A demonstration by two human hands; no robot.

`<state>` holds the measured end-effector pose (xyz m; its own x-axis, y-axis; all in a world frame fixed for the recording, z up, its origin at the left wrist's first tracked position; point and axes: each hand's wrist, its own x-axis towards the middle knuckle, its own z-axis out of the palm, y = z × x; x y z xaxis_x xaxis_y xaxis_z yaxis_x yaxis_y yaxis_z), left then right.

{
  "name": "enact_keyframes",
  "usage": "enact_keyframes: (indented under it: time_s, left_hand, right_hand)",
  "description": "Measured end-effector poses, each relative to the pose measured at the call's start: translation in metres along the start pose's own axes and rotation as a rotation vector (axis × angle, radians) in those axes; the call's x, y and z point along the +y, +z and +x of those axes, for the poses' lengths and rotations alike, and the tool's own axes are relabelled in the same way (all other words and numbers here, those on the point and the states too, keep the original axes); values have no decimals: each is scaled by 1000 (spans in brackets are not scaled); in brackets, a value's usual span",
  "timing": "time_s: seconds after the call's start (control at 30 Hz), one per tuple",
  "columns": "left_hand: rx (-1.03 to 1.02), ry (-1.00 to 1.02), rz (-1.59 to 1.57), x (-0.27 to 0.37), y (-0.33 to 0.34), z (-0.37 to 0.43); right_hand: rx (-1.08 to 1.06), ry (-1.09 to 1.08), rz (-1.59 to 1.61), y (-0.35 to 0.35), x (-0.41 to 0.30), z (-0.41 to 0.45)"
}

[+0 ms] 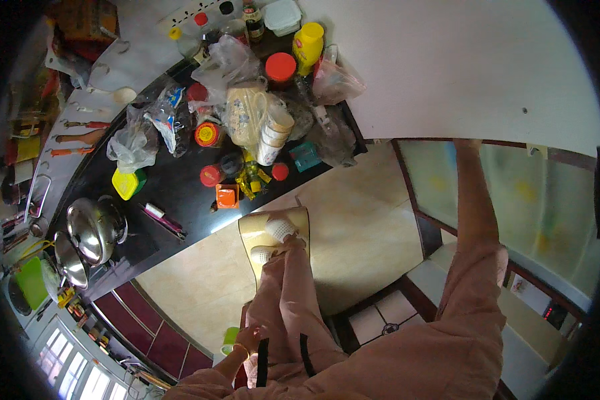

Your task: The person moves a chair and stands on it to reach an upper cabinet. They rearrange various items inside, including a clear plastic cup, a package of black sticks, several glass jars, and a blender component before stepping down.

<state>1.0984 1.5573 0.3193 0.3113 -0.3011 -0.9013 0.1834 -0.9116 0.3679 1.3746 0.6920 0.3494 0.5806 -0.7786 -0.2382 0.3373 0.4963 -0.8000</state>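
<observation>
My right arm reaches forward on the right. My right hand point(467, 143) is at the dark upper frame of a frosted glass panel point(430, 175). The hand is foreshortened, and its fingers are hidden. Beside my thigh hangs my left hand point(248, 339), a bracelet on its wrist. Just left of it is a light green container point(229, 341); I cannot tell whether they touch. My feet, in white perforated shoes point(280, 229), are on a yellowish mat point(252, 227).
A black countertop point(165, 175) bears plastic bags, red-lidded jars point(280, 67), stacked paper cups point(275, 135), a yellow bottle point(308, 47) and steel pots point(92, 230). Utensils point(82, 137) hang on the wall. Maroon cabinets point(130, 310) stand lower left; a tiled-top piece point(385, 315) is beside my legs.
</observation>
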Motion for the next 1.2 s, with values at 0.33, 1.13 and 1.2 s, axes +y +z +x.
enact_keyframes:
  time_s: [0.33, 1.13, 1.2]
  left_hand:
    - [123, 268, 144, 39, -16, -17]
    - [-2, 218, 431, -26, 37, 2]
    - [-34, 49, 395, 16, 10, -1]
  right_hand:
    - [274, -85, -52, 63, -44, -52]
    - [348, -144, -273, -14, -153, -41]
    - [355, -149, -282, -20, -156, -43]
